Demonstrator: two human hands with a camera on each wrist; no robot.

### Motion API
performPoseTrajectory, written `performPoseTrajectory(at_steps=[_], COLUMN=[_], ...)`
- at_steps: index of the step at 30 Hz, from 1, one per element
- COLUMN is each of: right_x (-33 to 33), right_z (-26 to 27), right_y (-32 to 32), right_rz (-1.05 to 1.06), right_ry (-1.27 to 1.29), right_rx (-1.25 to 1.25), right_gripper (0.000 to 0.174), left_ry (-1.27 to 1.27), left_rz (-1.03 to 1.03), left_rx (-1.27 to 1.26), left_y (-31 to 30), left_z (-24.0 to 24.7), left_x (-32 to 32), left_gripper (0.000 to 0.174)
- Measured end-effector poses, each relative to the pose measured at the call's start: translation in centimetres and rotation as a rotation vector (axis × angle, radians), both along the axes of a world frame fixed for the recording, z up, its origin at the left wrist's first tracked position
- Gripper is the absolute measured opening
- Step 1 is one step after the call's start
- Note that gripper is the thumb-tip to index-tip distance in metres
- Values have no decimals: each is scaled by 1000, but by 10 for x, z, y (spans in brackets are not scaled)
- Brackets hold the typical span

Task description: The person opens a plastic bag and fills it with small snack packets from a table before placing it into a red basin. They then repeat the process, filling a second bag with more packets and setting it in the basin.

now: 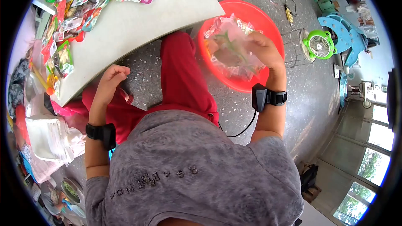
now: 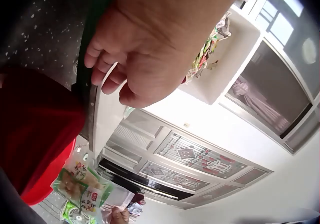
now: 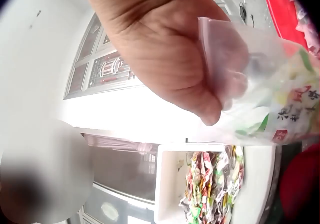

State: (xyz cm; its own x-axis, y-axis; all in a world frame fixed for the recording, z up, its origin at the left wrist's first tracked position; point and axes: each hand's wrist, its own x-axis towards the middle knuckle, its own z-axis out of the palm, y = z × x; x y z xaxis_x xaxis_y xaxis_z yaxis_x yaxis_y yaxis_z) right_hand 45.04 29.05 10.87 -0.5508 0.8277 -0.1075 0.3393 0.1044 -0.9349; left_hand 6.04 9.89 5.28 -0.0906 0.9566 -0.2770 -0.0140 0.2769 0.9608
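Note:
A clear plastic bag with green and red print (image 3: pixel 295 101) is pinched at its edge by my right hand (image 3: pixel 165 49), the thumb on the near side and fingers behind the film. In the head view the right hand (image 1: pixel 266 50) holds this bag (image 1: pixel 234 48) over a red basin (image 1: pixel 274 25) of clear packages. My left hand (image 1: pixel 112 81) holds nothing, its fingers loosely bent beside the table edge; in the left wrist view the left hand (image 2: pixel 137 54) shows an empty palm, and the bag (image 2: pixel 82 189) appears beyond it.
Many colourful packets (image 1: pixel 77 10) lie on the white table (image 1: pixel 167 10) at the upper left. A green fan (image 1: pixel 320 44) and a yellow power strip (image 1: pixel 289 13) stand on the floor to the right. White trays (image 1: pixel 48 138) are at the left.

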Motion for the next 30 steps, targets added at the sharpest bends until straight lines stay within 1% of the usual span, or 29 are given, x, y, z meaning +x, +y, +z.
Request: performPoseTrajectory(at_steps=[3, 4, 6, 8, 11, 12, 13, 16, 17, 18, 20, 21, 22, 24, 25, 26, 28, 30], right_x=[24, 33, 51, 77, 99, 102, 105, 120, 125, 122, 112, 103, 102, 105, 123, 118, 96, 67], right_z=[-32, -48, -89, -140, -185, -193, -201, -224, -234, -233, -210, -198, -205, -242, -289, -302, -316, -309], right_y=[5, 9, 22, 34, 45, 46, 48, 68, 76, 80, 87, 83, 85, 87, 99, 94, 83, 71], right_rz=[-61, -86, -133, -193, -253, -268, -323, -348, -410, -420, -438, -403, -360, -273, -98, -34, -71, -75], right_ry=[-162, -220, -331, -368, -507, -567, -519, -632, -608, -703, -895, -901, -920, -958, -1052, -1051, -922, -820], right_rx=[-53, -36, 4, 20, 26, 24, -41, 116, 222, 279, 398, 445, 456, 477, 584, 589, 405, 344], right_gripper=[2, 4, 7, 10, 13, 14, 14, 19, 16, 18, 20, 21, 20, 19, 19, 20, 23, 24], left_ry=[45, 39, 30, 14, -32, -51, -37, -4, 0, 4, 2, 0, -5, -14, -5, 5, 3, -16], left_rz=[-7, -6, 0, 40, 100, 120, 128, 149, 156, 161, 171, 176, 184, 201, 214, 229, 241, 244], left_rx=[-117, -138, -178, -215, -258, -271, -278, -298, -304, -310, -304, -302, -298, -291, -285, -280, -273, -266], left_y=[-9, -12, -16, -21, -25, -26, -29, -35, -36, -37, -39, -40, -41, -43, -44, -45, -46, -44], left_z=[-21, -27, -36, -44, -47, -48, -50, -56, -55, -55, -57, -58, -58, -58, -59, -59, -51, -33], left_x=[0, -1, -3, -6, -7, -7, -9, -13, -14, -14, -17, -18, -18, -18, -19, -20, -20, -18], left_gripper=[13, 13, 13, 12, 11, 11, 11, 12, 12, 13, 13, 13, 13, 13, 13, 13, 12, 12])
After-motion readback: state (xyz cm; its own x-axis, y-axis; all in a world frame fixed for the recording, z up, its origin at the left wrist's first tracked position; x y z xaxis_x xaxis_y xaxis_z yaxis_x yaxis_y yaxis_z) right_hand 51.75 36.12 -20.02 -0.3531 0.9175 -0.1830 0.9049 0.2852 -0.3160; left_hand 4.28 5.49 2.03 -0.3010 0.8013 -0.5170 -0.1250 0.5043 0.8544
